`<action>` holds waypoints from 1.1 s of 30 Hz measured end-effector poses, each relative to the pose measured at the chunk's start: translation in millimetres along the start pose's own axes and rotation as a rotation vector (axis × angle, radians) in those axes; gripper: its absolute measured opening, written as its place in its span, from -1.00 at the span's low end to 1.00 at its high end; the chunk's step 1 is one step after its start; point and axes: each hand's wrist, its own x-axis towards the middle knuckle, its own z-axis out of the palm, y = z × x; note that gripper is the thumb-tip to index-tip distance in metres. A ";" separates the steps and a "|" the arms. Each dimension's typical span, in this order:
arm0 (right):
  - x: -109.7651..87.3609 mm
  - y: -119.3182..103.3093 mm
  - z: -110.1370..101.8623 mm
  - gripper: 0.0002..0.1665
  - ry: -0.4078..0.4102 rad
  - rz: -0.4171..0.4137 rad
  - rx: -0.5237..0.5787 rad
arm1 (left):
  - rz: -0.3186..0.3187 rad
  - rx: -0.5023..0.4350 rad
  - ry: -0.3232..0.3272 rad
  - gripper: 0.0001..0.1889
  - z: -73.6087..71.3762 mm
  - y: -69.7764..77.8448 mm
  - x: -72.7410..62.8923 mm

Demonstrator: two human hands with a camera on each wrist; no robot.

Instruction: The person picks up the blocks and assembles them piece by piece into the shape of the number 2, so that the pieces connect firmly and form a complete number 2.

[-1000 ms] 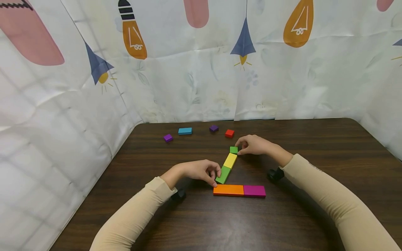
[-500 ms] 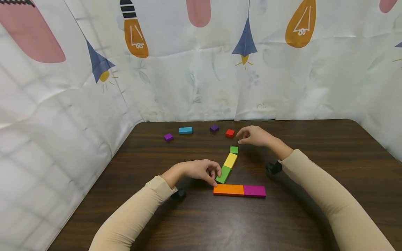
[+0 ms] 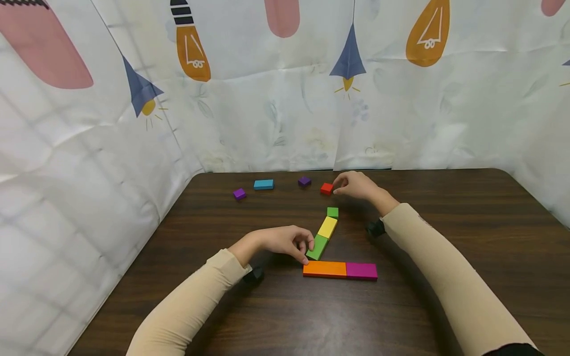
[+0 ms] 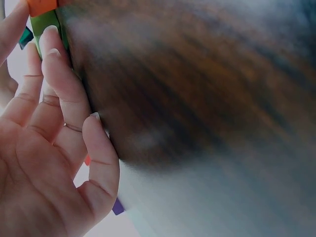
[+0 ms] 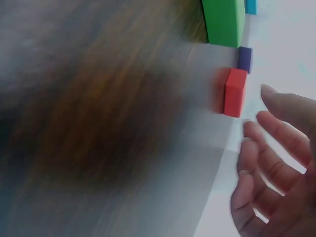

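Note:
My left hand (image 3: 281, 241) has its fingertips against a green block (image 3: 317, 247), with the thumb by the left end of an orange block (image 3: 324, 269). In the left wrist view that hand's fingers look relaxed. Beyond the green block, a yellow block (image 3: 327, 228) and a small green block (image 3: 332, 212) continue a slanting row. A magenta block (image 3: 361, 271) butts against the orange one. Just right of a small red block (image 3: 326, 188), my right hand (image 3: 357, 186) hovers with thumb and fingers spread; the right wrist view shows a gap to the red block (image 5: 235, 94).
Along the far side of the dark wood table (image 3: 423, 212) lie a dark purple block (image 3: 304, 181), a blue block (image 3: 263, 184) and a purple block (image 3: 239, 194). A printed white curtain (image 3: 276, 113) hangs behind the table.
My right hand has moved away from the small green block, back and slightly left, to beside the red block. The left hand and the blocks keep their places.

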 end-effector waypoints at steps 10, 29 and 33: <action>18.9 -5.7 -0.7 -0.41 -0.080 0.116 -0.104 | 0.001 0.012 0.004 -0.76 0.0 0.3 0.0; 25.6 -11.4 6.0 -0.47 -0.052 0.171 -0.180 | -0.001 -0.001 0.001 -0.77 0.6 2.8 0.6; 21.6 -8.5 4.2 -0.47 -0.050 0.156 -0.181 | -0.002 -0.005 0.001 -0.76 1.1 2.3 0.6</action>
